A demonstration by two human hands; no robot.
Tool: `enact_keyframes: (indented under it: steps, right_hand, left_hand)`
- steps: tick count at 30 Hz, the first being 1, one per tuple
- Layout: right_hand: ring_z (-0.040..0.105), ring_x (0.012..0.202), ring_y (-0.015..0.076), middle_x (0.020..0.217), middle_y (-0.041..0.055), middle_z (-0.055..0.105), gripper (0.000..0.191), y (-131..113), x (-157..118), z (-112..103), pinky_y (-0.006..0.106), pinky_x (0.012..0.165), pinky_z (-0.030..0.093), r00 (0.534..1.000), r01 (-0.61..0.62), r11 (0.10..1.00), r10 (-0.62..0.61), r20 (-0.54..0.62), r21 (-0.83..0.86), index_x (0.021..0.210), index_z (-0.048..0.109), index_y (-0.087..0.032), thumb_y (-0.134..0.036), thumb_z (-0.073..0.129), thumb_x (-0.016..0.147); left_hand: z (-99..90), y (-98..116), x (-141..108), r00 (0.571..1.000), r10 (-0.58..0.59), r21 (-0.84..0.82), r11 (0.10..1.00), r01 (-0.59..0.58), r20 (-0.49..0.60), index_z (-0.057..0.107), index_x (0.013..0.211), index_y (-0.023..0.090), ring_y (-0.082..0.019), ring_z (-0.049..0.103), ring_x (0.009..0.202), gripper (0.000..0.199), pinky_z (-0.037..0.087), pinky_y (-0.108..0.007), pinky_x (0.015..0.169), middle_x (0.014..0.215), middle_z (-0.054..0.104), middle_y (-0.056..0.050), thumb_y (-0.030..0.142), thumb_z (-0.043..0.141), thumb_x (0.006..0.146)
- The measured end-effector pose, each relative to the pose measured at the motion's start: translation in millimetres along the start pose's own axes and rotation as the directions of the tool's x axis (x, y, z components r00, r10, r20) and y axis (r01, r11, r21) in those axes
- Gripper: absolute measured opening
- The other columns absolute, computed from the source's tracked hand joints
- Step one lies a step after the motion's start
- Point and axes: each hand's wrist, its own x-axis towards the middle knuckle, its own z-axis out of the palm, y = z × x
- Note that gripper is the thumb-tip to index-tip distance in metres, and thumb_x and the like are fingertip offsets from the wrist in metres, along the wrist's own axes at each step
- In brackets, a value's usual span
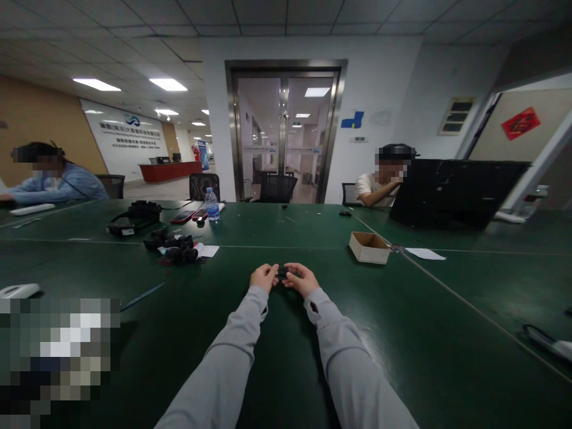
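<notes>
Both of my hands are held close together just above the green table (286, 369), with a small black object (281, 273) between their fingertips. It is too small and dark for its kind to be made out. My left hand (265, 277) pinches its left side with thumb and fingers. From the other side, the curved fingers and thumb of my right hand (302, 279) close on it. An open cardboard box (369, 249), white outside and brown inside, stands ahead and to the right of my hands.
To the left lie a cluster of black camera-like devices (176, 247), a black headset-like item (134, 217), phones (182, 217) and an upright water bottle (212, 205). A large black monitor (456, 193) and a paper sheet (424, 254) are at right. Two people sit across the table.
</notes>
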Motion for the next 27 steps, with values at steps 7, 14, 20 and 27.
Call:
enact_keyframes:
  steps: [7,14,20,27]
  right_hand:
    - [0.062,0.055,0.0134,0.08,0.0025,0.055,0.041,-0.6,-1.2,-1.0,0.023,0.051,0.053,1.0,-0.009,1.0,0.009,0.022,-0.002,0.093,0.059,-0.015,-0.025,0.076,0.057]
    - [0.057,0.047,0.0098,0.072,0.001,0.058,0.042,-6.0,-10.1,3.8,0.019,0.042,0.047,0.999,0.047,0.997,-0.048,-0.016,-0.061,0.091,0.06,-0.014,-0.029,0.076,0.055]
    - [0.056,0.045,0.0102,0.059,0.001,0.06,0.041,-8.7,-9.6,8.5,0.017,0.039,0.045,0.997,0.024,0.998,-0.028,-0.07,-0.057,0.084,0.062,-0.011,-0.031,0.077,0.052]
    - [0.058,0.047,0.0105,0.06,0.0027,0.062,0.029,-4.8,-4.9,4.0,0.016,0.041,0.048,0.994,-0.02,1.0,0.018,-0.107,-0.014,0.078,0.064,-0.012,-0.022,0.078,0.055]
  left_hand:
    - [-0.1,2.5,-3.1,0.999,0.031,0.107,0.994,-0.032,0.01,0.048,0.057,0.018,-0.008,0.045,0.034,0.036,0.036,-0.019,0.041,0.039,0.05,0.004,0.048,0.043,0.076]
    - [-1.6,-2.0,-2.2,0.997,0.059,0.15,0.986,-0.067,0.054,0.047,0.058,0.019,-0.009,0.046,0.033,0.037,0.036,-0.019,0.04,0.037,0.048,0.004,0.048,0.036,0.079]
    - [-0.6,1.3,-4.6,0.997,0.053,0.128,0.99,-0.059,0.05,0.051,0.064,0.018,-0.009,0.047,0.034,0.034,0.038,-0.019,0.041,0.039,0.049,0.004,0.044,0.036,0.08]
    - [4.2,-4.0,-3.0,0.996,0.088,-0.003,0.996,-0.088,-0.01,0.051,0.081,0.019,-0.007,0.047,0.042,0.022,0.037,-0.016,0.041,0.051,0.051,0.004,0.039,0.044,0.077]
